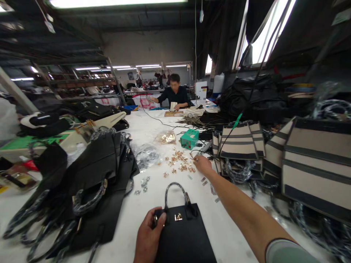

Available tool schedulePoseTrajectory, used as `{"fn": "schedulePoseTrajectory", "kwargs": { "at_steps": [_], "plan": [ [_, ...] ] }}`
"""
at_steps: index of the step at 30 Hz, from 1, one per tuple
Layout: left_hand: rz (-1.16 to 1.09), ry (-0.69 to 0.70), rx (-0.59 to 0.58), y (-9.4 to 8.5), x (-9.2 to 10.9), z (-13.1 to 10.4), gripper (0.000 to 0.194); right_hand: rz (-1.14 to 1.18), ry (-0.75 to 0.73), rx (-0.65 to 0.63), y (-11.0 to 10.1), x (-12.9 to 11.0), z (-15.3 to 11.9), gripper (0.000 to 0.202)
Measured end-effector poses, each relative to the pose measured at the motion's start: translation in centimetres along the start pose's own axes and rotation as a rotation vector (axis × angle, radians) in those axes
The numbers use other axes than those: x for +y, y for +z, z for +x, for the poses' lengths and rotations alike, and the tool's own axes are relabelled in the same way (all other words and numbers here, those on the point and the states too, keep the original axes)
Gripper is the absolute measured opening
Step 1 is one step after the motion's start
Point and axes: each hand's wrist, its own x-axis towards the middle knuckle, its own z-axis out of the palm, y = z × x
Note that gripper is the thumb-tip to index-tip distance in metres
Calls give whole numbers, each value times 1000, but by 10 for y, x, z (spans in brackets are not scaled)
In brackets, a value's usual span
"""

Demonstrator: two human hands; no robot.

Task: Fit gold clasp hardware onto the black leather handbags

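Note:
A black handbag (182, 233) with a gold clasp (178, 217) and a plastic-wrapped handle (175, 185) is at the near middle of the white table. My left hand (150, 233) grips its upper left corner, thumb on the front. Farther forward, my right hand (203, 165) is curled closed beside scattered gold metal fittings (178, 157). A cable loops near its fingertips, and a grey stick-shaped tool (205, 147) lies just beyond; what the fingers hold is too small to make out. Behind stands a green control box (189, 139) with a red switch.
Black bags (93, 175) are piled on the left. Beige-and-black striped bags (315, 164) stack up on the right. Small metal plates (144, 183) and clear plastic bags (146, 156) lie on the table (131, 215). A co-worker (175, 93) sits at the far end.

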Motion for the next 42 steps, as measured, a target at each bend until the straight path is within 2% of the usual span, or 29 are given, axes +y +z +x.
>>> {"fn": "schedulePoseTrajectory", "kwargs": {
  "at_steps": [4, 8, 12, 16, 18, 20, 23, 28, 36, 39, 42],
  "plan": [
    [-47, -3, 48, 3, -3, -1, 56, 61, 6, 60, -11, -4, -11, 21],
    [-111, 35, 123, 6, -4, -3, 56, 213, -28, 113, -23, -9, -46, 28],
    [-167, 22, 115, 0, -1, -2, 57, 410, -96, 39, -26, -14, -116, 32],
    [-209, 16, 119, -9, 4, -5, 60, 727, -161, -44, -13, -28, -195, 34],
    [-229, 15, 145, -9, 7, -11, 62, 737, -205, -45, -5, -40, -223, 29],
    [-251, 16, 177, -8, 11, -21, 61, 726, -230, -36, 0, -51, -238, 26],
    [-293, 31, 253, -5, 17, -37, 58, 787, -212, -61, 2, -60, -241, 26],
    [-345, 24, 288, -3, 22, -54, 57, 860, -14, -261, 1, -58, -228, 35],
    [-220, 1, 273, -5, -1, -64, 63, 782, -15, -338, 15, -48, -239, 40],
    [-207, 23, 216, -10, -7, -67, 62, 773, -30, -305, 23, -46, -243, 43],
    [-271, 60, 75, -22, -11, -70, 72, 827, -3, -285, 29, -43, -243, 46]
  ]
}}
